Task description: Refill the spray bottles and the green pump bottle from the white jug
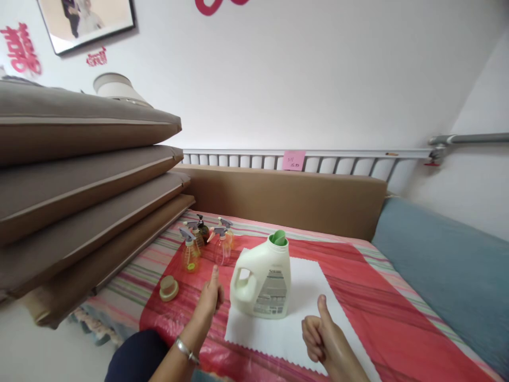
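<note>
A pale green detergent jug [265, 281] stands upright on a white sheet [306, 297] with a scalloped edge. Its mouth is uncapped and shows a green pouring spout [279, 237]; the handle faces left. My left hand [211, 297], with a silver bangle on its wrist, is held left of the jug, thumb up and fingers curled. On the jug's right, over the sheet, my right hand [320, 331] makes a fist with the thumb raised. Neither hand touches the jug. A pale round cap [168, 288] lies on the red cloth left of my left hand.
Several clear spray bottles [190, 254] and a dark pump bottle [202, 229] stand behind my left hand on the red cloth [358, 297]. Stacked cushions [87, 185] rise at the left. A brown backrest [278, 199] and a blue cushion [445, 276] border the surface.
</note>
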The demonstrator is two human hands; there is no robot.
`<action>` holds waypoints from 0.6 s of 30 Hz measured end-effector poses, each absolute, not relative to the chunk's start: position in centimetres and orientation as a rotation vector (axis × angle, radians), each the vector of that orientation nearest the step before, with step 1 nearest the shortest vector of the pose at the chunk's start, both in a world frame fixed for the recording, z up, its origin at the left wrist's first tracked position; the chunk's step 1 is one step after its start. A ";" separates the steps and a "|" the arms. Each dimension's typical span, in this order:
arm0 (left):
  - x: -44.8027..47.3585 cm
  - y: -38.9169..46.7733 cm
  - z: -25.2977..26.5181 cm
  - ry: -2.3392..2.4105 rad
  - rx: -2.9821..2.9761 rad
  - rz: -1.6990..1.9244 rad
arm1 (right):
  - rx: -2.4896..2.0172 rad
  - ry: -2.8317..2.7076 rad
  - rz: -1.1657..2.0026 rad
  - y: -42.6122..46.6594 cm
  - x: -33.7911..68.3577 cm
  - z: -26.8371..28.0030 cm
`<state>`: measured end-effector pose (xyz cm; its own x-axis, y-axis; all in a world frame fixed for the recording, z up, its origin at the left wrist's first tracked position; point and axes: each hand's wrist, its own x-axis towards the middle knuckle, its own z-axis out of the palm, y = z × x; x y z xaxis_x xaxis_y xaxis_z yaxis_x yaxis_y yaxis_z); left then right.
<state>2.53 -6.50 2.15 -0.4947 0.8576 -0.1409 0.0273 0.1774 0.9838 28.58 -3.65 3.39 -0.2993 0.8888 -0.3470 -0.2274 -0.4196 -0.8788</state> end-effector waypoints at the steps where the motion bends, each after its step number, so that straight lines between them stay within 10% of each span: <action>1: 2.3 -6.6 2.0 1.706 0.848 1.404 | -1.142 -0.983 1.806 -4.0 28.2 3.3; 10: -1.7 -7.0 -2.2 1.508 1.080 1.235 | -1.232 -1.736 1.594 -5.7 20.8 2.6; 18: -5.8 -7.5 -8.6 0.962 0.753 1.388 | -1.173 -2.127 0.770 0.7 7.8 9.6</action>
